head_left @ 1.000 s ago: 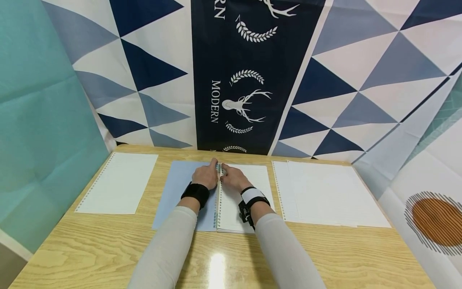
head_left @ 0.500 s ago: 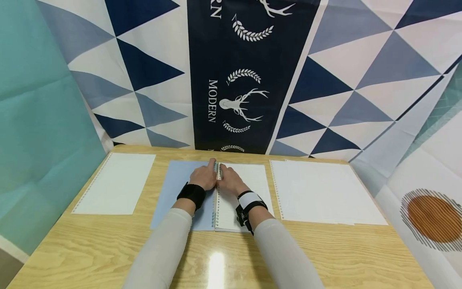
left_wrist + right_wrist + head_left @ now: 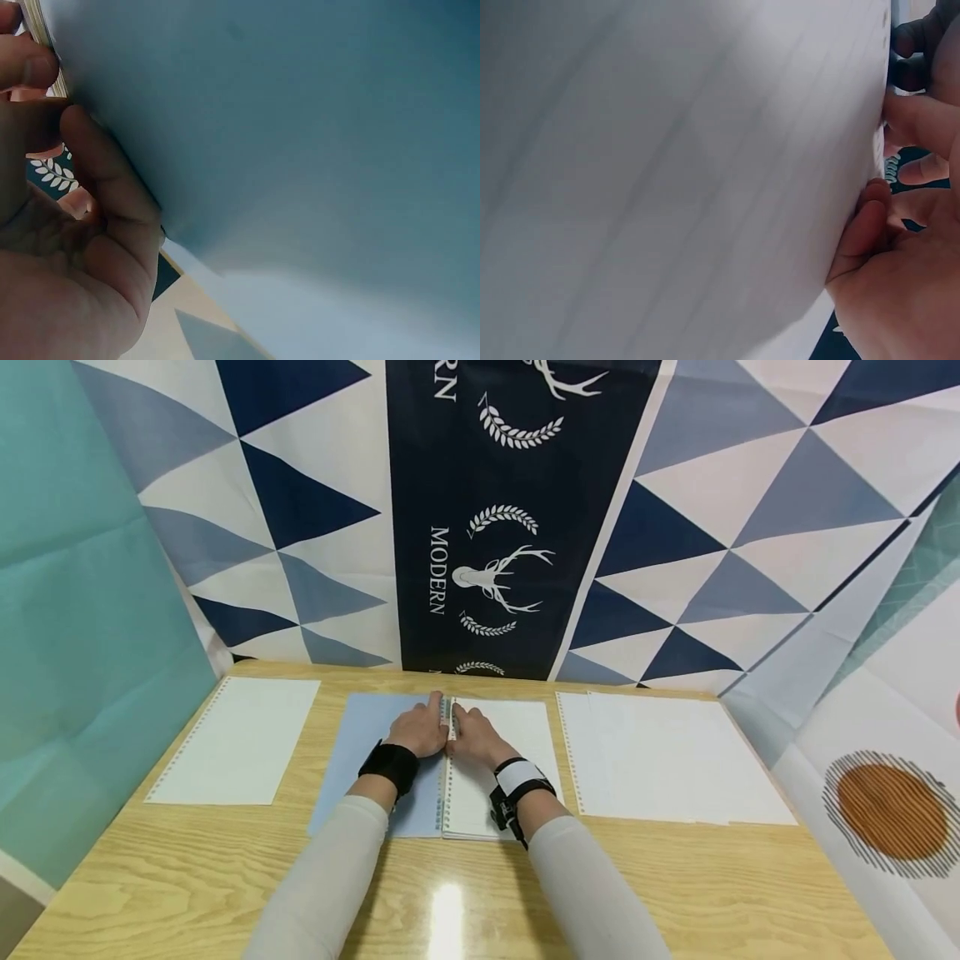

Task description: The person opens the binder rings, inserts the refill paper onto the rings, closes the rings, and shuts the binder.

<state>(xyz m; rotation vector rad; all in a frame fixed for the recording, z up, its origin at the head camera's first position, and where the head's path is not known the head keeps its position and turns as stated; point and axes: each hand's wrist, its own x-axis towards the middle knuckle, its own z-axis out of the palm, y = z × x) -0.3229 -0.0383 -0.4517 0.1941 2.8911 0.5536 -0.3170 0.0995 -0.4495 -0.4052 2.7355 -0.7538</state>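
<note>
A loose-leaf notebook lies open on the table, its pale blue cover to the left and a stack of white lined pages to the right. Ring binding runs down the middle. At the upper end of the rings my left hand grips the binding, its index finger pointing along it. Right beside it, my right hand has thumb and fingers on the rings at the pages' punched edge. The blue cover fills the left wrist view, a lined page the right one. Exact fingertip contact is partly hidden.
One punched white sheet lies at the left of the wooden table. Overlapping loose sheets spread out on the right. Patterned cloth hangs behind the table's far edge.
The whole view has shifted slightly. Both hands stay at the upper end of the binding, with small finger movements; the right fingers have drawn closer to the left hand.
</note>
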